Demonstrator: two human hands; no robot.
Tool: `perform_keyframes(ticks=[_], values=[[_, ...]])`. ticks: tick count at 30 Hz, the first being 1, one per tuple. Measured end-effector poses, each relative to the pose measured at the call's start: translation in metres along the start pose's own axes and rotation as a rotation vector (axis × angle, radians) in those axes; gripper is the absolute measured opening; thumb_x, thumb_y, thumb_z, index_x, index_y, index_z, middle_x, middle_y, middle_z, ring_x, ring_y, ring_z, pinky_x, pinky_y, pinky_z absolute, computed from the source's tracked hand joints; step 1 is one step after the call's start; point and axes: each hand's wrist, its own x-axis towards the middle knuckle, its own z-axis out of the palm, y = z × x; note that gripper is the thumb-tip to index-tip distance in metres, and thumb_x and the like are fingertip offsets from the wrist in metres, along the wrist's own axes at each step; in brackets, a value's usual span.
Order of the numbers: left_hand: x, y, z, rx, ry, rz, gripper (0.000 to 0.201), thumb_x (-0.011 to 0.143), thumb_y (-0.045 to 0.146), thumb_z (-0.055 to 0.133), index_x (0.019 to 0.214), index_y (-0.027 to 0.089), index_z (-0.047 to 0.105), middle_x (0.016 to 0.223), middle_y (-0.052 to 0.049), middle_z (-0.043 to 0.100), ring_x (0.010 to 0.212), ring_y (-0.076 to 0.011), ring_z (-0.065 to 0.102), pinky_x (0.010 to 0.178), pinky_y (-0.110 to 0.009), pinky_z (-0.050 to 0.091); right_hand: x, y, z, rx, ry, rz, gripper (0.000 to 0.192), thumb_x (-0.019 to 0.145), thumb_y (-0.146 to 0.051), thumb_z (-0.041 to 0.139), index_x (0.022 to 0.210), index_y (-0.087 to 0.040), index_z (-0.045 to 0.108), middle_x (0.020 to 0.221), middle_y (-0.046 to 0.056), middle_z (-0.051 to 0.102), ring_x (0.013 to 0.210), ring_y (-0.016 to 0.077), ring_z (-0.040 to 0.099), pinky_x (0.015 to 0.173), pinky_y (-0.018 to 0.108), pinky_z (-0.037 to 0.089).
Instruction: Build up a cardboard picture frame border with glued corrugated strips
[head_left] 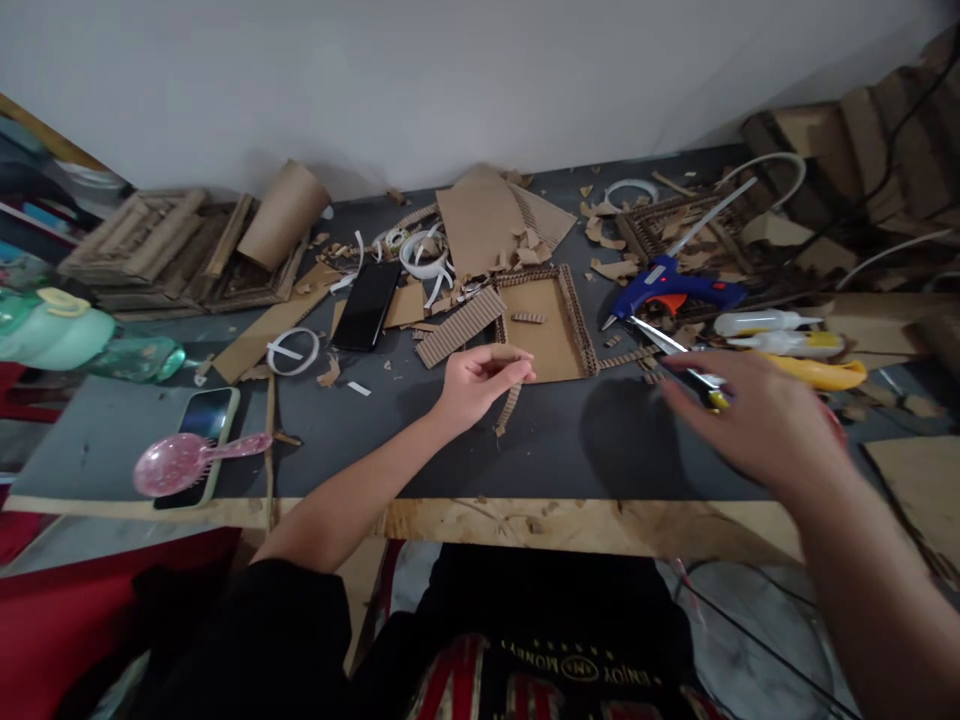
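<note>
Corrugated strip [510,404] hangs pinched in the left hand [474,383] (clear of clutter); the right hand [757,420], spread and blurred, hovers at 3 o'clock beside the scissors [675,352].

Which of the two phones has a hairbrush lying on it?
The phone at the near left edge, under the pink hairbrush; the black phone farther back is bare.

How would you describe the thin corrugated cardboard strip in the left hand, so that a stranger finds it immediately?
Start at the dark grey table and find the square brown cardboard tray with ribbed edges near its middle. Just in front of it, the left hand pinches a narrow corrugated cardboard strip. Unlike the wider ribbed cardboard piece lying flat nearby, it hangs down from the fingers.
</note>
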Motion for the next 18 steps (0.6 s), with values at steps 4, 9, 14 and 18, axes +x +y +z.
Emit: perform_keyframes(ticks=[4, 9, 14, 18], values=[[0.003, -0.001, -0.001, 0.035, 0.071, 0.017, 0.041, 0.090, 0.055, 0.068, 0.101, 0.016, 0.075, 0.084, -0.007, 0.078, 0.066, -0.0143, 0.071, 0.056, -0.028, 0.059, -0.028, 0.061, -0.026, -0.229, -0.189, 0.320, 0.054, 0.060, -0.057, 0.077, 0.106, -0.030, 0.076, 0.104, 0.012, 0.077, 0.086, 0.0360, 0.070, 0.061, 0.043, 0.048], [0.005, 0.000, 0.003, -0.076, 0.181, 0.076, 0.037, 0.089, 0.051, 0.072, 0.099, 0.016, 0.075, 0.085, -0.007, 0.077, 0.070, -0.0115, 0.069, 0.065, -0.024, 0.059, -0.025, 0.064, -0.022, -0.314, -0.477, 0.605, 0.068, 0.059, -0.054, 0.070, 0.117, -0.020, 0.069, 0.099, 0.015, 0.073, 0.083, 0.0336, 0.068, 0.067, 0.041, 0.048], [0.006, 0.002, 0.004, -0.118, 0.205, 0.082, 0.038, 0.086, 0.053, 0.074, 0.098, 0.017, 0.074, 0.086, -0.006, 0.076, 0.075, -0.0112, 0.069, 0.069, -0.021, 0.057, -0.017, 0.039, -0.017, -0.542, -0.639, 0.502, 0.057, 0.079, -0.048, 0.055, 0.119, -0.009, 0.061, 0.105, 0.022, 0.069, 0.096, 0.0373, 0.066, 0.075, 0.041, 0.047], [0.003, -0.001, 0.005, -0.165, 0.139, 0.056, 0.036, 0.089, 0.052, 0.071, 0.101, 0.018, 0.072, 0.075, -0.001, 0.071, 0.045, -0.0036, 0.051, 0.043, -0.017, 0.042, -0.023, 0.041, -0.016, -0.605, -0.607, 0.359, 0.050, 0.082, -0.043, 0.057, 0.115, -0.006, 0.059, 0.104, 0.024, 0.067, 0.101, 0.0368, 0.065, 0.086, 0.041, 0.047]])
